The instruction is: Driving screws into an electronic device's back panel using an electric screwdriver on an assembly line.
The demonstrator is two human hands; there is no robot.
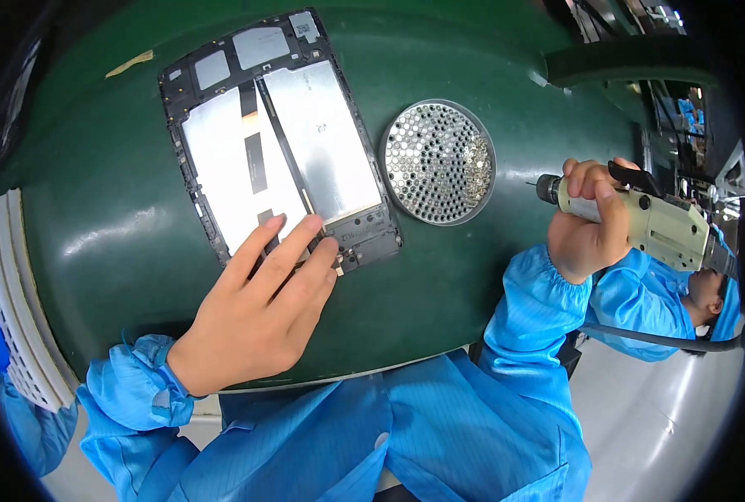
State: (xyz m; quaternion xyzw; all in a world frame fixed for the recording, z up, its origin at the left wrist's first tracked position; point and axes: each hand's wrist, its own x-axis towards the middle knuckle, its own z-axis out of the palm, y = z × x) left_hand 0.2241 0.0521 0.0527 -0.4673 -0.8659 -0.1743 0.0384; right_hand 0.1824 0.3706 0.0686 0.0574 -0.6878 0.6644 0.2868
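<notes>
A tablet chassis (326, 134) with a black frame and bare silver plates lies slightly turned on the green table. My left hand (259, 314) rests open on its near end, fingers stretched out and touching the silver plate and black edge. A round metal dish (436, 163), its holed plate full of small screws, stands just right of the tablet. Farther right, my right hand (590, 222) is closed around a cream-coloured electric screwdriver (661, 227), held level above the table. Its thin bit points left toward the dish, apart from it. A black lever sits on the tool's top.
White stacked trays (12, 284) stand at the table's left edge. A yellowish strip (130, 64) lies on the green table (464, 293) at the far left. A dark cable (665, 339) hangs at the right, near a co-worker in blue (648, 305).
</notes>
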